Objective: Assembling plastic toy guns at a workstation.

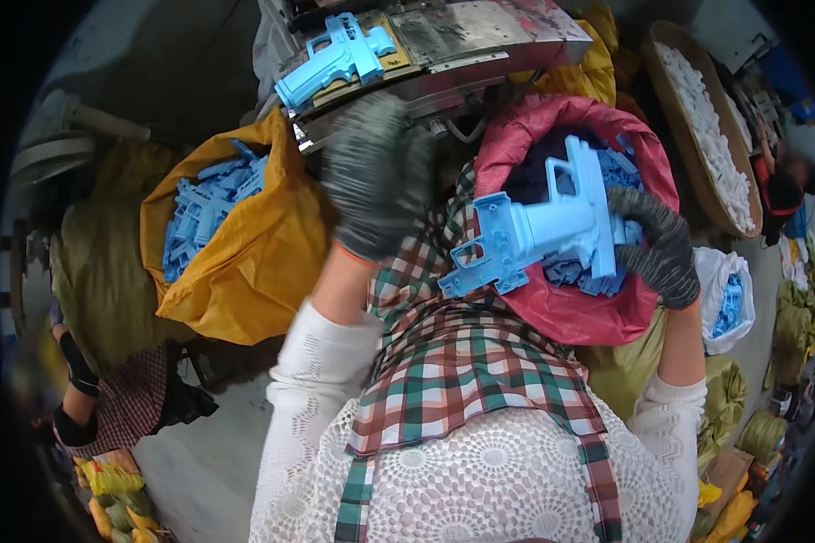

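Note:
My right hand [654, 246], in a dark grey knit glove, grips light-blue plastic toy gun parts [561, 222] over a pink woven sack [575, 321]. The held parts appear to be more than one piece, bunched together. Similar small blue parts [620, 167] lie inside that sack. My left hand [371, 176], gloved likewise, is raised just below the machine, between the sacks. Motion smears its fingers. Above it, another light-blue toy gun [342, 59] lies on a plate at the machine's left end.
A metal machine bed [480, 36] spans the top, with stained surfaces. At left stands a yellow sack [254, 271] holding several blue parts. Right are a small white bag [729, 317] and a long basket [656, 59] of white pieces. People sit at far left and far right.

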A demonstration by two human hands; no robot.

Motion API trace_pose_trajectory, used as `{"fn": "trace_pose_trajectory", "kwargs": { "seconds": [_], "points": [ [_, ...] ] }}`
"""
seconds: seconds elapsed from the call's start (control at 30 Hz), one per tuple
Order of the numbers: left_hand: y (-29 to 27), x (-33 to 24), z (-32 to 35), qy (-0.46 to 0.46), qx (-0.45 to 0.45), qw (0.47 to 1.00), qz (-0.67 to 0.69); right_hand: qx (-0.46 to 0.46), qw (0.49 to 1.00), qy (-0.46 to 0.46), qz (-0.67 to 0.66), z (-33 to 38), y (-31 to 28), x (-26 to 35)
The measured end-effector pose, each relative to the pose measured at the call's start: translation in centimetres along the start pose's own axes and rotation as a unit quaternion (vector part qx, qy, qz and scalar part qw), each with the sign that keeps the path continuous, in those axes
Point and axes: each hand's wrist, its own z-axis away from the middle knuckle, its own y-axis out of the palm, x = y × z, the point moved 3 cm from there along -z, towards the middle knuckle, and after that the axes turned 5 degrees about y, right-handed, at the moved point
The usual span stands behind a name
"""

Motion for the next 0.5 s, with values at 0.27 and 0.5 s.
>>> {"fn": "trace_pose_trajectory", "kwargs": {
  "seconds": [0.27, 0.5],
  "points": [
    [-1.4, 10.1, -7.8, -0.149, 0.394, 0.897, -0.133, -0.015, 0.99, -0.14, 0.017, -9.3, 1.8, 4.2],
    [-4.2, 8.4, -2.7, -0.069, 0.245, 0.927, -0.275, -0.047, 0.936, -0.348, 0.023, -20.5, 5.5, 5.8]
  ]
}}
